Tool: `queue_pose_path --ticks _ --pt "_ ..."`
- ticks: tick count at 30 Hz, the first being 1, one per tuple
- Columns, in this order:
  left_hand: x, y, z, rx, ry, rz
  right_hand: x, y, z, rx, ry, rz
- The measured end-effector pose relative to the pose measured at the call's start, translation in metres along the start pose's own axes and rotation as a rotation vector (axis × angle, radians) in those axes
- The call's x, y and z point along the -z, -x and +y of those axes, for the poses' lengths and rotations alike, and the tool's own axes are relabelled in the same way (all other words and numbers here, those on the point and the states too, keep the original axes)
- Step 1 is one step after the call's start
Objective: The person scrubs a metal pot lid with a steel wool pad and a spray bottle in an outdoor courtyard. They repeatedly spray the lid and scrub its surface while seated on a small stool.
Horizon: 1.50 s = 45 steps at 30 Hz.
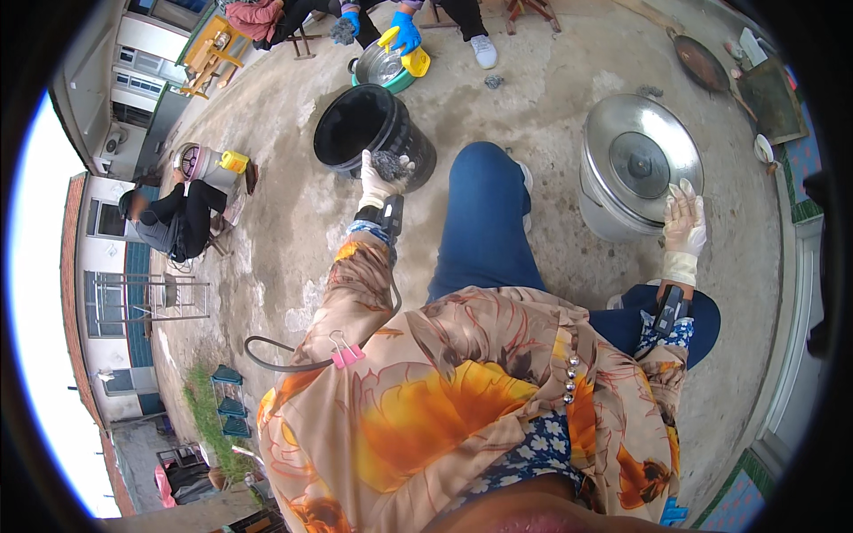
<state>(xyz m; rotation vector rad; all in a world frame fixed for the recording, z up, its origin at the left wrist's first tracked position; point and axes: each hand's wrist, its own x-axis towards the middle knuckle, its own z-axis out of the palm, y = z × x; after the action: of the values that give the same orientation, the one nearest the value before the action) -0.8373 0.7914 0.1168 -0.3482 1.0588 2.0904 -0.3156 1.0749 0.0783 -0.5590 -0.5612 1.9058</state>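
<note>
My left hand (376, 190), in a pale rubber glove, grips a grey steel wool scourer (390, 165) in front of a black bucket (416, 136). The bucket leans with its mouth toward the left, and its dark inside shows. My right hand (685, 216), gloved the same way, is flat with the fingers extended at the near right rim of a shiny metal lid (603, 143). It holds nothing; whether it presses on the rim, I cannot tell. Under the lid stands a whitish bucket (603, 213) with a wire handle.
A person's blue-gloved hand (405, 34) holds a yellow spray bottle (416, 61) over a metal pot (376, 66). Another person (166, 216) sits at left by a bucket (210, 166). A wok (700, 63) and scourer (493, 81) lie on the concrete. My knee (490, 206) stands between both buckets.
</note>
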Motion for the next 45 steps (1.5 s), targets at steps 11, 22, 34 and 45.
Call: queue_pose_path --ticks 11,22,34,45 --pt "0.005 -0.014 -0.005 0.012 -0.012 -0.008 0.006 -0.006 0.006 -0.001 0.021 0.039" --pt "0.029 0.016 -0.001 0.008 0.084 0.019 0.005 0.017 -0.013 -0.055 0.074 0.081" --pt "0.051 0.039 0.031 -0.157 0.257 -0.177 0.011 -0.001 -0.010 -0.092 0.035 0.055" --pt "0.059 0.041 0.018 -0.131 0.361 -0.014 -0.005 0.020 -0.020 -0.003 0.044 0.133"
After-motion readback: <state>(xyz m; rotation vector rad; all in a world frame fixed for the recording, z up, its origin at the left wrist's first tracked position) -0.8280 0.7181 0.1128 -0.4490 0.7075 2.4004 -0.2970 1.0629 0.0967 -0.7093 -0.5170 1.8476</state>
